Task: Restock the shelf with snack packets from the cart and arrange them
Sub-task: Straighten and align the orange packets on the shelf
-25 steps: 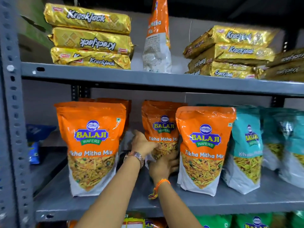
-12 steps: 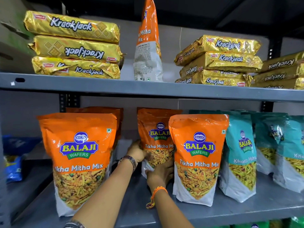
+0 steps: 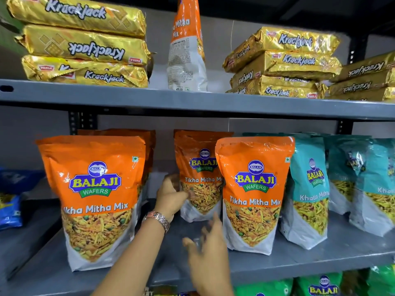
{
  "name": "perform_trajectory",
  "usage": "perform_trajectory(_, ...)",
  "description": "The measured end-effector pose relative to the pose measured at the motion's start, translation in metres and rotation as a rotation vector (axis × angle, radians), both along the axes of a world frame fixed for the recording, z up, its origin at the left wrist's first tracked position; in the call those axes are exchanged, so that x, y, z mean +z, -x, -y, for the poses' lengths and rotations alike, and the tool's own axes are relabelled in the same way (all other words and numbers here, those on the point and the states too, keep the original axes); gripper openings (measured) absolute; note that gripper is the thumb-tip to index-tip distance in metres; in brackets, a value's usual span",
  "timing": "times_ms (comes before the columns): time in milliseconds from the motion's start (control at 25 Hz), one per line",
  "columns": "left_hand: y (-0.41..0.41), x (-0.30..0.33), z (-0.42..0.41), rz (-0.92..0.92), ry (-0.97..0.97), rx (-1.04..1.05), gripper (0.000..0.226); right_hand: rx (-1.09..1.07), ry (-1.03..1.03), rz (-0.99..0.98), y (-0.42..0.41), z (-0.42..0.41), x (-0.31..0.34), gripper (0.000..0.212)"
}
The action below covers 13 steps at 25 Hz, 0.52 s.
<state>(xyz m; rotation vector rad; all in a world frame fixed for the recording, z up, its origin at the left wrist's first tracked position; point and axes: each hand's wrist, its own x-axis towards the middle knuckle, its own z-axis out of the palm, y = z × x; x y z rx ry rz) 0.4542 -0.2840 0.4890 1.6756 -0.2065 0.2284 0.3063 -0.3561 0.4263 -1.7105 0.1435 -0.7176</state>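
- Grey metal shelf point(image 3: 299, 261) carried the packets; upper shelf point(image 3: 192, 101) ran right above it.
- Upper shelf: gold Krackjack stack point(image 3: 83, 43) at left end, second Krackjack stack point(image 3: 282, 63) toward right, w/ one orange pouch point(image 3: 187, 50) standing side-on btwn them.
- Front-left of the mid shelf: big orange Tikha Mitha Mix pouch point(image 3: 96, 197), upright at front edge, more orange pouches behind it.
- Front-centre pouch point(image 3: 254, 193), same kind, upright near front edge, covered the right side of the rear one.
- Right end: teal Balaji pouches point(image 3: 310, 189) in a row, upright, just beside the front-centre pouch.
- Task item: rear orange pouch point(image 3: 198, 176) stood upright toward back edge, centre gap; orange top, clear window showing the mix, white base, wrinkled film.
- Left hand point(image 3: 171, 197), watch on wrist, was cupped at that pouch's lower left side, fingers curled vs. it.
- Right hand point(image 3: 205, 248) was off the pouch, fingers spread loose over bare shelf in front, blurred; held nothing.
- Blue packets point(image 3: 9, 208) at far left, partly cut off.
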Motion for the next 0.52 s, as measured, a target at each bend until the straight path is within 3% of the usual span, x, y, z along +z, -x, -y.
perform_trajectory(80,0.031,-0.003,0.000,0.027,0.074,-0.102,0.071,0.059,-0.123,0.084,0.044,0.022,0.006,0.061)
perform_trajectory(160,0.061,-0.009,0.007,-0.024,-0.003,-0.332,0.093,-0.153,-0.028,0.183,0.065,0.071,0.010,0.052)
perform_trajectory(280,0.079,-0.030,0.029,-0.059,-0.269,-0.525,0.120,-0.284,0.028,0.132,0.056,0.140,0.011,0.064)
perform_trajectory(360,0.079,-0.040,0.049,-0.054,-0.353,-0.459,0.122,-0.218,0.155,0.024,0.041,0.165,0.005,0.073)
perform_trajectory(520,0.080,-0.047,0.070,0.023,-0.305,-0.316,0.096,0.060,0.106,-0.034,0.020,0.190,-0.004,0.074)
